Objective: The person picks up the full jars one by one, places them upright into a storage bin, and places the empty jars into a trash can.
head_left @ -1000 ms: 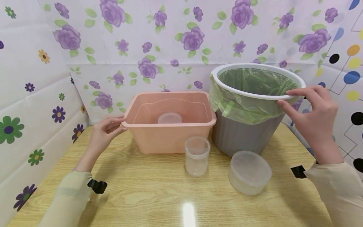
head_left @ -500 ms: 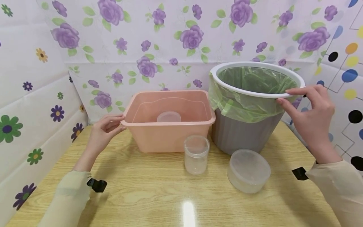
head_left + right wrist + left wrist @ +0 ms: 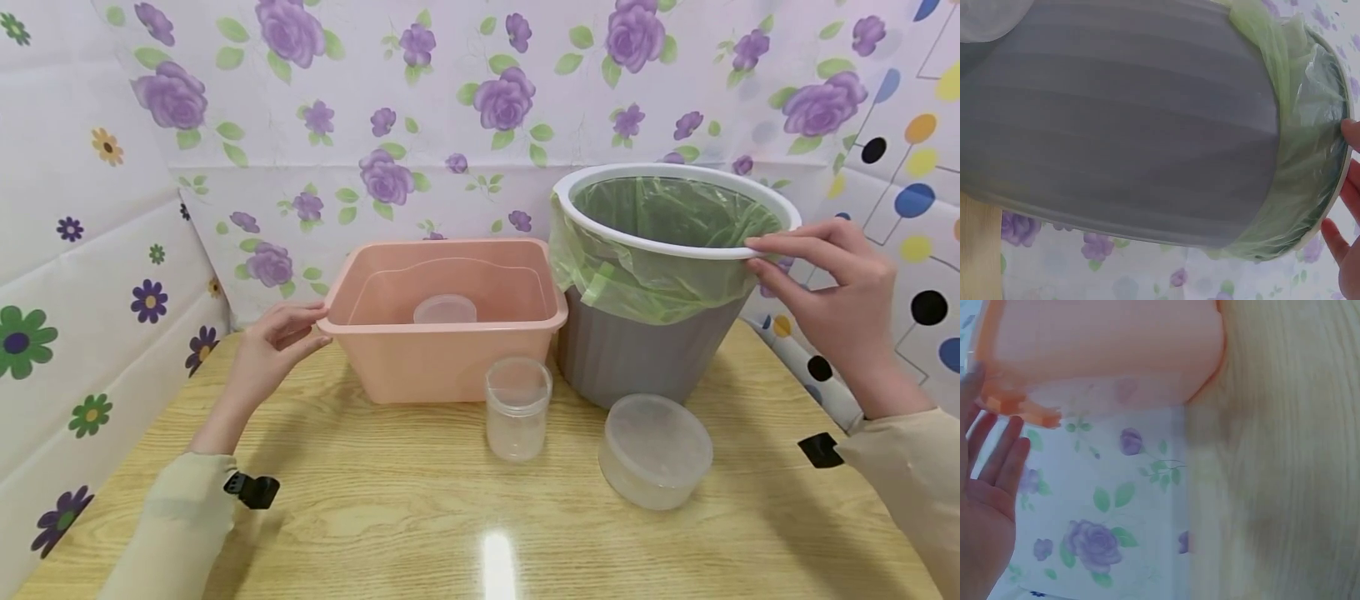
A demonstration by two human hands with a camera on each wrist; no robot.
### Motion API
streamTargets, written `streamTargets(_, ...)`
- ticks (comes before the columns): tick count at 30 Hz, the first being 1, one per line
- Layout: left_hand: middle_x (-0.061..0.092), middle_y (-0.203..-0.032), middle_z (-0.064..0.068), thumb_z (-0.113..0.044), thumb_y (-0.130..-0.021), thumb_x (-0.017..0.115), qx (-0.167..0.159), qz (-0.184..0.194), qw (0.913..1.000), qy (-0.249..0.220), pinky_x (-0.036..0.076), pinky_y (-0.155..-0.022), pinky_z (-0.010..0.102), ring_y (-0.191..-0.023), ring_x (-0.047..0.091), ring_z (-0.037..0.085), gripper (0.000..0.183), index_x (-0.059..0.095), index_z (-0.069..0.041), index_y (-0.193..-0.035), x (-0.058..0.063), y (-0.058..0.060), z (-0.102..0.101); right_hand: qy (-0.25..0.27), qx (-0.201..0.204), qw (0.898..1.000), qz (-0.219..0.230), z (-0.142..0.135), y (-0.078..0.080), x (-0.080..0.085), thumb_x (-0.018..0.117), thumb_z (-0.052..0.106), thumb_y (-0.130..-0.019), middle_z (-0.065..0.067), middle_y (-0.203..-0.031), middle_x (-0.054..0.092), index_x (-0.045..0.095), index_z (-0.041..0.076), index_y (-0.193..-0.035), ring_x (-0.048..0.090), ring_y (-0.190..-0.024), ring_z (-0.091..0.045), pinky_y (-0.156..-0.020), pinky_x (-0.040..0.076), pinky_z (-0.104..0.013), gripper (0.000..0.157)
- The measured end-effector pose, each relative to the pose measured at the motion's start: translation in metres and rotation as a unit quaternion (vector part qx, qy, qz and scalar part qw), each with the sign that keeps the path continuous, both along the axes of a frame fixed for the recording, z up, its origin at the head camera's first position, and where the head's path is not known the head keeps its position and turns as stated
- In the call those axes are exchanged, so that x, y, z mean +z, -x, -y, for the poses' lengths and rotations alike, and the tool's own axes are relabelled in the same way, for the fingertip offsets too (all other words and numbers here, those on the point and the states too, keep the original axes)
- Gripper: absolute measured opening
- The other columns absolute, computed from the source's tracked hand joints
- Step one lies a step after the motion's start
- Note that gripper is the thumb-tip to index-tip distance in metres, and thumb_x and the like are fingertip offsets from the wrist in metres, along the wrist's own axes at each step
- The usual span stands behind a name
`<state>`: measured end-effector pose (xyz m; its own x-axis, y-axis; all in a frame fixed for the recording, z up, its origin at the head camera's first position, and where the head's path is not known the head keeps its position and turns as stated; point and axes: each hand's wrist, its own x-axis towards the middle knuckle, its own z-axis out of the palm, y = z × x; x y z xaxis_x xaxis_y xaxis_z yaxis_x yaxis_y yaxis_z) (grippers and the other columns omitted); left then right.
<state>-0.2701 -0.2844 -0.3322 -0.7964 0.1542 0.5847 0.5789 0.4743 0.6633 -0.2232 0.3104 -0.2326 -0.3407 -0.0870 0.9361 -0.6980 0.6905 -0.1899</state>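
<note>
In the head view my left hand (image 3: 273,342) touches the left end of the pink plastic basin (image 3: 450,367) with its fingertips at the rim; its fingers are loosely extended. The left wrist view shows that hand (image 3: 991,469) beside the basin's edge (image 3: 1116,337). My right hand (image 3: 843,292) reaches to the front right of a grey trash bin (image 3: 637,354), index finger and thumb against its white rim ring (image 3: 645,247). A green bag (image 3: 652,292) lines the bin and hangs over its outside. In the right wrist view, fingertips (image 3: 1334,234) meet the ring.
A clear jar (image 3: 517,417) stands before the basin on the wooden table (image 3: 360,517). Near the bin's foot sits a round lidded container (image 3: 655,454). Another round, translucent piece (image 3: 445,309) lies inside the basin. Flower-printed sheeting (image 3: 450,100) covers the wall behind.
The right hand's thumb has slid a little to the right along the bin's rim, and its forearm has shifted right. The left hand stays at the basin; the head view has drifted slightly.
</note>
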Motion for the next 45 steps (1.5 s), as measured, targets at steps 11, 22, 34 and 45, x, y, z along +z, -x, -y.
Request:
streamTargets(11,0.046,-0.153,0.011,-0.033,-0.093,0.07,0.026,0.077,0.9796,0.184,0.037,-0.107,0.068,-0.143,0.038,0.041,0.058,0.048,-0.023,-0.146,0.057,-0.023,-0.024,-0.001,-0.019,1.0,0.009,-0.001,0.002,0.0,0.077,-0.008,-0.077,0.035,-0.094,0.052,0.077,-0.005,-0.095,0.045,-0.092,0.019,-0.082,0.034,-0.004,0.018)
streamTargets(22,0.06,-0.138,0.001,-0.013,-0.086,0.077,-0.175,-0.057,0.9698,0.161,0.048,-0.109,0.036,-0.133,0.051,0.017,0.051,0.06,-0.02,-0.134,0.074,-0.023,-0.105,0.004,-0.015,1.0,0.004,-0.005,0.009,-0.005,0.078,-0.004,-0.079,0.034,-0.094,0.053,0.077,-0.004,-0.095,0.046,-0.091,0.017,-0.082,0.034,-0.006,0.017)
streamTargets(34,0.05,-0.15,-0.009,-0.028,-0.091,0.072,-0.333,0.05,0.9021,0.27,0.036,-0.119,0.034,-0.142,0.04,0.005,0.057,0.051,-0.024,-0.144,0.063,-0.024,-0.168,0.002,-0.034,0.999,0.016,0.001,0.002,-0.003,0.076,-0.008,-0.079,0.035,-0.096,0.051,0.076,-0.007,-0.096,0.043,-0.093,0.019,-0.082,0.032,-0.005,0.017)
streamTargets(45,0.034,-0.161,-0.004,-0.038,-0.092,0.069,-0.334,0.084,0.8648,0.365,0.024,-0.126,0.039,-0.153,0.023,0.016,0.068,0.04,-0.023,-0.152,0.033,-0.007,-0.195,0.002,-0.033,0.999,0.011,-0.005,0.006,-0.006,0.077,-0.004,-0.08,0.035,-0.096,0.052,0.076,-0.006,-0.096,0.044,-0.092,0.018,-0.082,0.032,-0.006,0.016)
